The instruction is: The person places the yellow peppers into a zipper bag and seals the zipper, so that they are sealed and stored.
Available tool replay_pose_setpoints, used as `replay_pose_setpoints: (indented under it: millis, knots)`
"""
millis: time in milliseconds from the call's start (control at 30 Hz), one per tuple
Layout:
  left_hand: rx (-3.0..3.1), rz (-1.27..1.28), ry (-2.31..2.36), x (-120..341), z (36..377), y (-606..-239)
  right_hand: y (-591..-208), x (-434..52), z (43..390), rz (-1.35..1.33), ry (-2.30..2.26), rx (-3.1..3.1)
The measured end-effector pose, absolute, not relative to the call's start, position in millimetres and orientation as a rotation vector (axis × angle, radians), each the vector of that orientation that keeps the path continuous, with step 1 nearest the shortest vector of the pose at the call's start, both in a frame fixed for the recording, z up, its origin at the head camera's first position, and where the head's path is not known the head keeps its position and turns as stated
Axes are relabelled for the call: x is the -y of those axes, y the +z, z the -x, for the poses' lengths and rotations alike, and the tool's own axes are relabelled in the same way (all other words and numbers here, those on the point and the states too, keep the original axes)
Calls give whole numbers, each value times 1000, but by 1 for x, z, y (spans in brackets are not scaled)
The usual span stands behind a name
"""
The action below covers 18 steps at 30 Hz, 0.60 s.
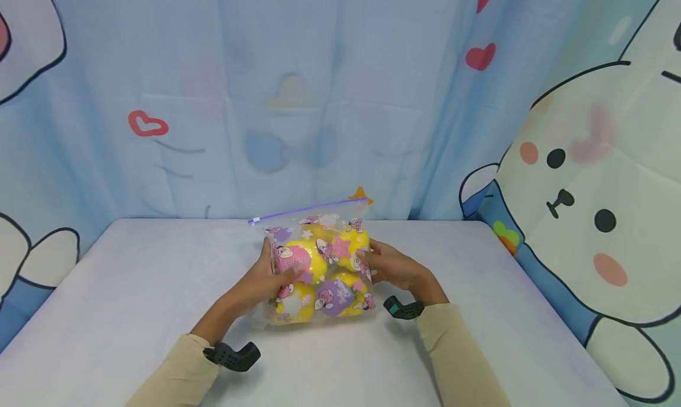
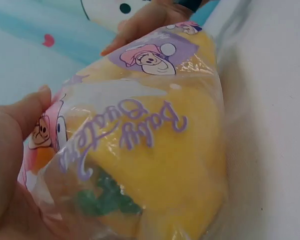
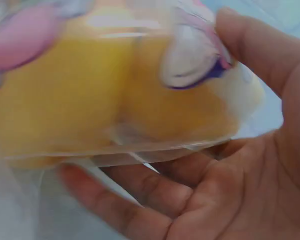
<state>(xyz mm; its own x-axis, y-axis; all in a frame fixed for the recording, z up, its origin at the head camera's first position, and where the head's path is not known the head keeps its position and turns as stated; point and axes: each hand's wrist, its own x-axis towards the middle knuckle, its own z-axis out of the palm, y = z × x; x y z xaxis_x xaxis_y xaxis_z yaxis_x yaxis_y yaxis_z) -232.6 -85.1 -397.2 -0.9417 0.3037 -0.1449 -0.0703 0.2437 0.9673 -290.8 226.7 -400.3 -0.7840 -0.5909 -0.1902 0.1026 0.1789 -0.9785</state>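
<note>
A clear slider zip bag (image 1: 324,294) printed with pink cartoon figures and purple patches stands propped up on the table. Several rounded yellow things (image 2: 185,155) fill it, and a green patch shows through the plastic in the left wrist view. Along its top runs a purple zip strip (image 1: 308,209), with a pale slider at the left end. My left hand (image 1: 270,278) grips the bag's left side, thumb across the front. On the right side, my right hand (image 1: 395,266) holds the bag between its thumb (image 3: 260,47) in front and fingers (image 3: 139,187) behind.
The white table (image 1: 159,277) spreads around the bag. Behind it hangs a light blue curtain (image 1: 298,58) with hearts, and a large cartoon rabbit print (image 1: 564,158) is at the right. A dark band (image 1: 234,357) sits on the left wrist, another (image 1: 404,308) on the right.
</note>
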Motion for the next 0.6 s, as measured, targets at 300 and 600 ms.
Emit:
replay_pose_setpoints:
  millis: [300, 600]
  knots:
    - [-2246, 4, 1760, 84, 238, -402, -405, -217, 287, 304, -1642, -1889]
    - [-2379, 119, 1603, 85, 242, -404, -406, -214, 288, 138, -1531, -1983]
